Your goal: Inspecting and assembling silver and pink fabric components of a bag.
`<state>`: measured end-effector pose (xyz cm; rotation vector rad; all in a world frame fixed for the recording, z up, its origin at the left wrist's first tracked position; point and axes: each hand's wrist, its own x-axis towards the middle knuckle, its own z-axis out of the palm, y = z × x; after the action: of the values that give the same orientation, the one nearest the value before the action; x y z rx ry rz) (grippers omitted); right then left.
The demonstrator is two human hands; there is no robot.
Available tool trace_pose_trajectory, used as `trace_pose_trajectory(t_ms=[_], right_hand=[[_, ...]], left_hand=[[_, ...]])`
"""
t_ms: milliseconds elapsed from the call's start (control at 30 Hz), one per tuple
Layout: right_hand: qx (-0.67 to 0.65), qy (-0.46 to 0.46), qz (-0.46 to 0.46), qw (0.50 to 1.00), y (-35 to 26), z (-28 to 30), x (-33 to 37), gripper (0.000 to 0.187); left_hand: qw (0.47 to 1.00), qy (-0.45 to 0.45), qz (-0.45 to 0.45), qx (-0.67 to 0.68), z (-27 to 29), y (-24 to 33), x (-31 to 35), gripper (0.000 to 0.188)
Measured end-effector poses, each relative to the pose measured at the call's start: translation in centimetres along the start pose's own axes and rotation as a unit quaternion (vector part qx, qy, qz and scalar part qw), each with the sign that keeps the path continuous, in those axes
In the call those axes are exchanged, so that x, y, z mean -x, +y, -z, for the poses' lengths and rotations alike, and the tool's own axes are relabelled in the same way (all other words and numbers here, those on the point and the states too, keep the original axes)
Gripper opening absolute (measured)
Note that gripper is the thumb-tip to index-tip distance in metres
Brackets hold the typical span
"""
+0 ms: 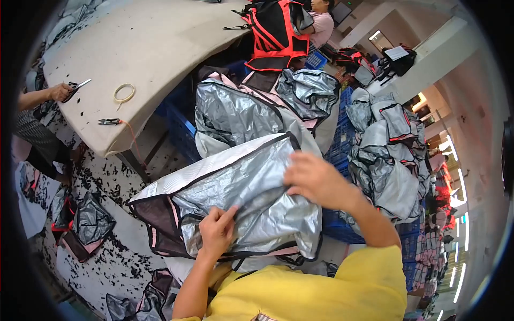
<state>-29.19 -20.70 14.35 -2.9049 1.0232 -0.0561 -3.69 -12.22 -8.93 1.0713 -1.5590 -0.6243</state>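
Note:
A silver-lined bag piece [241,184] with black binding, a white outer side and a dark mesh panel [152,216] lies spread before me. My left hand [217,230] is closed on the silver lining near its lower middle, thumb and index finger close together. Over the right part of the same piece is my right hand [316,179], blurred by motion. Its fingers look stretched out and apart, with nothing seen in them; whether they touch the lining is unclear.
More silver-lined bags [235,115] fill blue crates [179,128] ahead; another heap [388,160] stands right. On the pale table [160,48] lie thread snips [110,122] and a tape roll [124,93]. At left, another person's hand [60,92] holds scissors [77,89]. Black scraps litter the floor.

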Motion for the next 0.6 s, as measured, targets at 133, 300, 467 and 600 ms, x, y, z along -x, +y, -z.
trace_pose_trajectory(t_ms=[133,300,467,600], right_hand=[[-0.01,0.095,-0.111,0.989,-1.3,-7.2,8.4,0.015],[-0.027,0.138,-0.136,0.981,-1.8,-7.9,10.4,0.013],[-0.056,0.14,-0.145,0.978,-1.6,-8.3,9.3,0.011],[-0.089,0.113,-0.29,0.946,-1.9,-5.6,7.9,0.01]], left_hand=[[0.987,-0.053,-0.111,-0.104,-0.6,0.6,1.0,0.056],[0.982,-0.073,-0.119,-0.128,-1.3,1.5,1.7,0.055],[0.981,-0.064,-0.108,-0.148,-1.1,1.6,2.7,0.052],[0.984,-0.068,-0.102,-0.127,-0.7,2.5,2.8,0.047]])
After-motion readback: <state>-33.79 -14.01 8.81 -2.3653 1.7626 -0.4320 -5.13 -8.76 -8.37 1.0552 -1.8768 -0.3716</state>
